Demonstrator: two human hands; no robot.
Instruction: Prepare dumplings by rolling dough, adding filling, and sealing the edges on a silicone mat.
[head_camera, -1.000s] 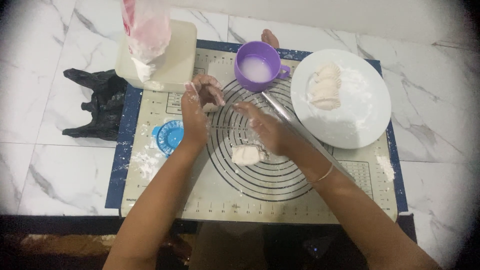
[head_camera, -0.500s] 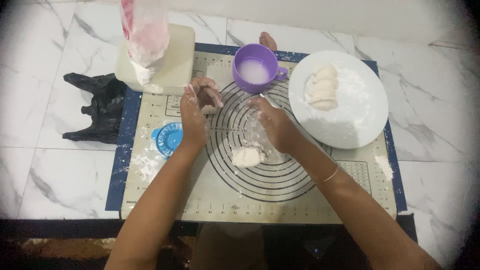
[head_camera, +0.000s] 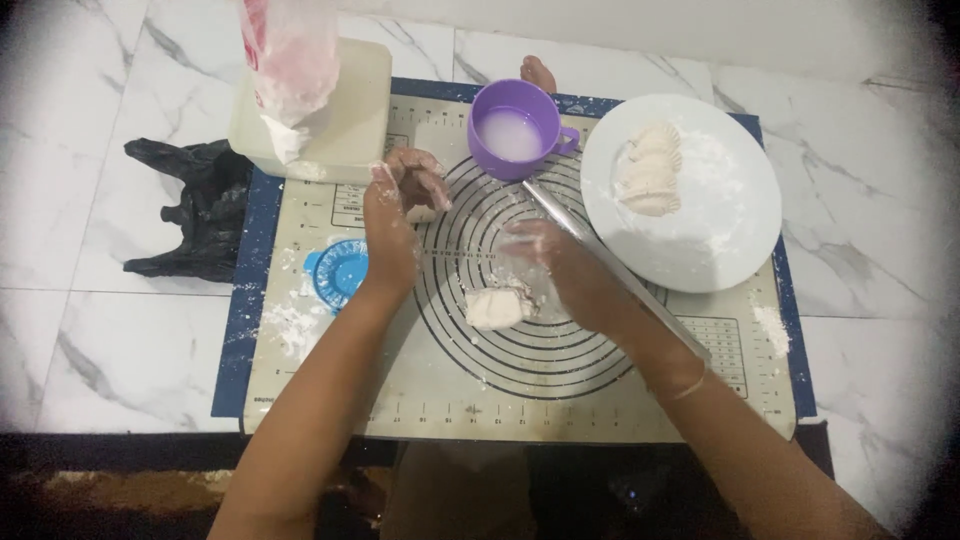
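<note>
Head view, looking down: the left hand is floured, its fingers curled together around a small lump of dough that shows just under the fingertips. The right hand hovers low over the silicone mat, blurred, so I cannot tell whether its fingers are spread or closed. A flattened piece of dough lies on the mat's ring marks just beside the right fingertips, toward the left hand. A thin rolling pin runs slantwise close behind the right fingers. Beyond the left fingertips stands a purple cup of white liquid. Well off to the outer side of the right fingers, a white plate carries folded dumplings. A blue round press lies beside the left wrist.
</note>
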